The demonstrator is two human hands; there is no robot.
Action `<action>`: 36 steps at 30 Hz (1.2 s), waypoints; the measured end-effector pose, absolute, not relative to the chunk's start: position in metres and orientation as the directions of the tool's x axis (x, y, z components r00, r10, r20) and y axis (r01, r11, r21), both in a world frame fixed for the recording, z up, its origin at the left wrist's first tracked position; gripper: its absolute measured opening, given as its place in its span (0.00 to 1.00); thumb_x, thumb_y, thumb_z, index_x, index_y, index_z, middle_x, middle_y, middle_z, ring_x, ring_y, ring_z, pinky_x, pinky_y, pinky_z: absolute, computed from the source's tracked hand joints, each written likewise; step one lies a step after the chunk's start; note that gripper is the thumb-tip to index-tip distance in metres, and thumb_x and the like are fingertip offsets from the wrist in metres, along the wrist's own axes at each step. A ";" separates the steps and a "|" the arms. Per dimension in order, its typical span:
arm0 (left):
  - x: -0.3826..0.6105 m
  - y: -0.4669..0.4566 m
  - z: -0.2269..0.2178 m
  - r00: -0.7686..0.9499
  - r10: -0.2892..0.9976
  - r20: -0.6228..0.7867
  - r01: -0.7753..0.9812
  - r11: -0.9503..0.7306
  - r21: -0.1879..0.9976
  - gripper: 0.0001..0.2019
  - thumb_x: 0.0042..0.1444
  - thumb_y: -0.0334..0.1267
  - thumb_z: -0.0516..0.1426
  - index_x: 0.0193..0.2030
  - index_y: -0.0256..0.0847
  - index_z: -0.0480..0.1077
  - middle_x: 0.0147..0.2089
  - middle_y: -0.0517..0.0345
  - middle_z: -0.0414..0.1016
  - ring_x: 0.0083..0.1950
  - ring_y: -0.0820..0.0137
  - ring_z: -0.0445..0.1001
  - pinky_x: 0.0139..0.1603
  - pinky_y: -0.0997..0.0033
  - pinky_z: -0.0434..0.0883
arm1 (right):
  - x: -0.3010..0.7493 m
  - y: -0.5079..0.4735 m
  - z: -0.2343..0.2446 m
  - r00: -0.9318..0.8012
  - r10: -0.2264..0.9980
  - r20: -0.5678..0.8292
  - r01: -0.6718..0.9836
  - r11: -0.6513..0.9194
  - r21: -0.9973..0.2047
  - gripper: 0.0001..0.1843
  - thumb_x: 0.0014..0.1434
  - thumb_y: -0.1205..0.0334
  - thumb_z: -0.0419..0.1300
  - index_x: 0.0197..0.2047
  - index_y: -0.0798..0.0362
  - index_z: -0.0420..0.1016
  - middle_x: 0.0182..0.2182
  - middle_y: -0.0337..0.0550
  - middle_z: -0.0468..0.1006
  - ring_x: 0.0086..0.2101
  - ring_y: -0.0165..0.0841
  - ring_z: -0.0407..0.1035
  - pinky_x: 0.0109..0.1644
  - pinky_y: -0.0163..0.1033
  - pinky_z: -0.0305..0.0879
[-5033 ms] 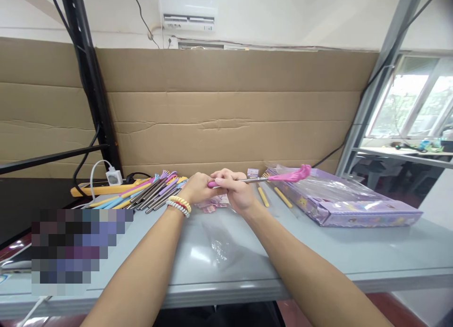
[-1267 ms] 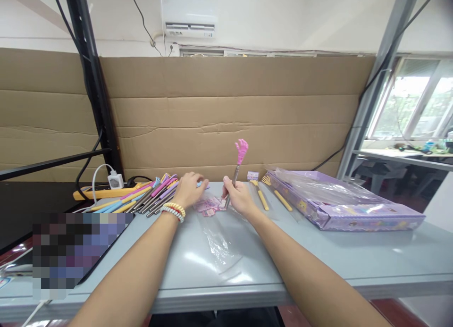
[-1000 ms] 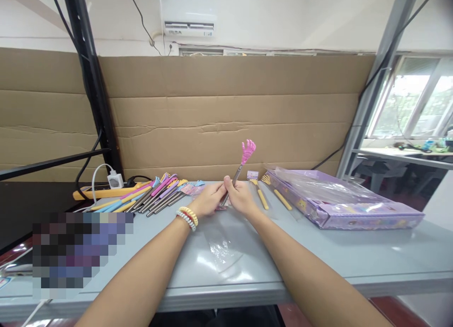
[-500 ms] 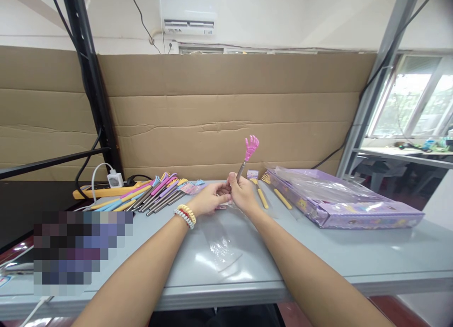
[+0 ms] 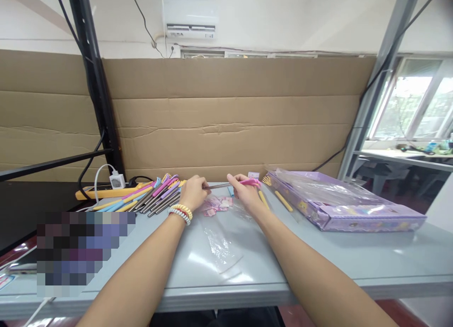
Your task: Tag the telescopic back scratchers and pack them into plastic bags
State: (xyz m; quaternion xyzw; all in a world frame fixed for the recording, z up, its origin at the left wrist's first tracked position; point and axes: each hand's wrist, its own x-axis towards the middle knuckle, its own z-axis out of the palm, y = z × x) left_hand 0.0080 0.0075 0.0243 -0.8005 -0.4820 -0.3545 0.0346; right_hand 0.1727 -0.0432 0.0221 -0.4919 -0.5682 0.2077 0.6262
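A telescopic back scratcher (image 5: 216,186) with a pink claw head (image 5: 250,181) lies level between my hands. My left hand (image 5: 193,193) is closed on the left end of its metal rod. My right hand (image 5: 245,194) is closed around it near the pink head and partly covers it. Below the rod, several small pink printed cards (image 5: 215,205) lie on the grey table, with clear plastic bags (image 5: 219,244) in front of them. A pile of back scratchers (image 5: 159,195) with coloured handles lies left of my left hand.
Right of my right hand lie yellow-handled scratchers (image 5: 283,200) in clear wrapping. A purple box (image 5: 371,216) with plastic film on top stands at the right. Behind the pile are a yellow power strip (image 5: 95,194) and white plug (image 5: 116,180). Cardboard (image 5: 240,105) lines the back.
The back scratcher has turned from upright to level, its pink head now pointing right. My left hand has moved left along the rod, and the pink cards now show on the table.
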 end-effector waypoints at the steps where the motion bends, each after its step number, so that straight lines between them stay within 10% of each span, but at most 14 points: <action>1: 0.006 0.009 0.025 0.249 0.739 0.626 0.814 -0.510 0.278 0.02 0.45 0.36 0.58 0.27 0.41 0.69 0.34 0.58 0.71 0.36 0.70 0.69 0.35 0.72 0.62 | 0.173 -0.043 0.022 0.223 0.851 0.475 0.197 0.438 -0.877 0.20 0.47 0.44 0.59 0.23 0.52 0.62 0.14 0.31 0.59 0.17 0.25 0.53 0.22 0.32 0.51; 7: -0.003 0.015 0.024 0.170 0.746 0.644 0.858 -0.433 0.276 0.02 0.47 0.34 0.55 0.29 0.41 0.68 0.33 0.56 0.73 0.37 0.67 0.71 0.35 0.70 0.63 | 0.174 -0.045 0.026 0.139 0.895 0.423 -0.329 0.445 -0.833 0.18 0.44 0.47 0.63 0.26 0.52 0.62 0.14 0.29 0.58 0.15 0.22 0.50 0.18 0.31 0.49; 17: -0.006 0.015 0.027 0.310 0.757 0.575 0.863 -0.477 0.164 0.16 0.49 0.33 0.47 0.37 0.43 0.74 0.39 0.54 0.78 0.43 0.64 0.73 0.42 0.68 0.66 | 0.177 -0.037 0.019 0.235 0.844 0.482 0.158 0.456 -0.876 0.21 0.49 0.43 0.56 0.22 0.54 0.65 0.11 0.31 0.59 0.13 0.23 0.51 0.16 0.32 0.47; 25: -0.006 0.000 0.043 0.291 0.797 0.529 0.934 -0.357 0.025 0.14 0.45 0.38 0.50 0.34 0.44 0.75 0.32 0.50 0.77 0.36 0.59 0.74 0.33 0.66 0.65 | 0.165 -0.043 0.018 0.136 0.883 0.448 0.021 0.450 -0.893 0.19 0.51 0.44 0.55 0.25 0.52 0.63 0.09 0.30 0.60 0.10 0.23 0.50 0.13 0.31 0.47; 36: -0.006 -0.003 0.049 0.582 0.690 0.430 0.699 -0.695 0.169 0.17 0.58 0.41 0.43 0.44 0.46 0.72 0.43 0.57 0.76 0.42 0.68 0.72 0.39 0.73 0.65 | 0.187 -0.033 0.024 0.295 0.894 0.338 -0.122 0.386 -0.914 0.22 0.42 0.44 0.63 0.20 0.52 0.58 0.10 0.29 0.57 0.12 0.22 0.46 0.15 0.31 0.44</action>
